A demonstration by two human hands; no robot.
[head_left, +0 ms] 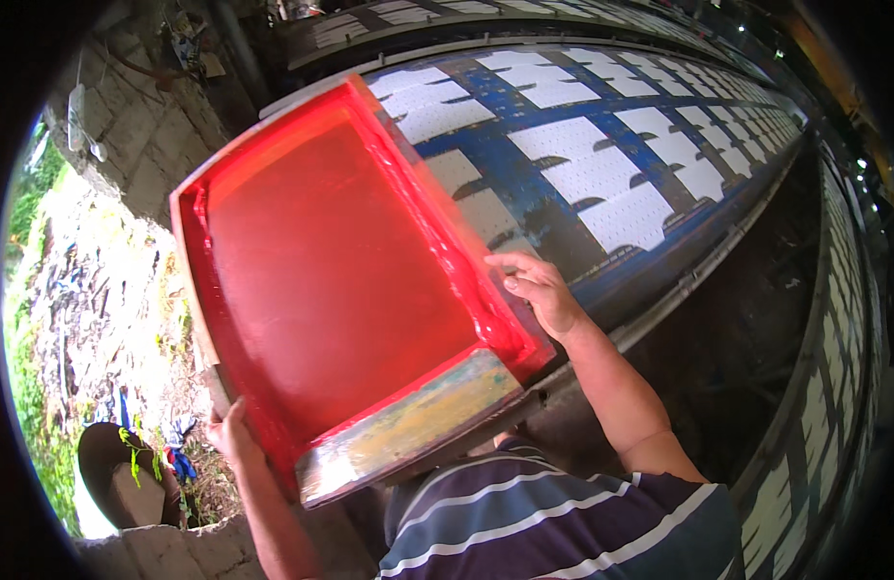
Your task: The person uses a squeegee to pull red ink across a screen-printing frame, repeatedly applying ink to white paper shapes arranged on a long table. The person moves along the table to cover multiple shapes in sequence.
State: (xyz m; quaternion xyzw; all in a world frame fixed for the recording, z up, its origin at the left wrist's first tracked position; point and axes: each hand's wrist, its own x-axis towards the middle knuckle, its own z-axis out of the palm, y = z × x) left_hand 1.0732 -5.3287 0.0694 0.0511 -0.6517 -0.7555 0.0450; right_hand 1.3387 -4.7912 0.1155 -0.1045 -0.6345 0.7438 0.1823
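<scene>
A screen-printing frame point(340, 261) coated in red ink lies across the view in front of me, over the near end of a long printing table point(524, 217). Thick wet red ink gathers along its right and left inner sides. A paint-stained strip point(408, 425) spans its near end. My left hand point(232, 435) is closed round the frame's left rim near the bottom corner. On the opposite side, my right hand point(542, 295) grips the right rim, index finger and thumb showing, the other fingers partly hidden.
White printed cut fabric pieces point(601, 184) lie in rows along the blue table. More rows run on another table point(814, 464) at the right. A block wall point(142, 126) stands at the left, beside a bright opening with rubble and plants. A dark round container point(103, 464) sits low left.
</scene>
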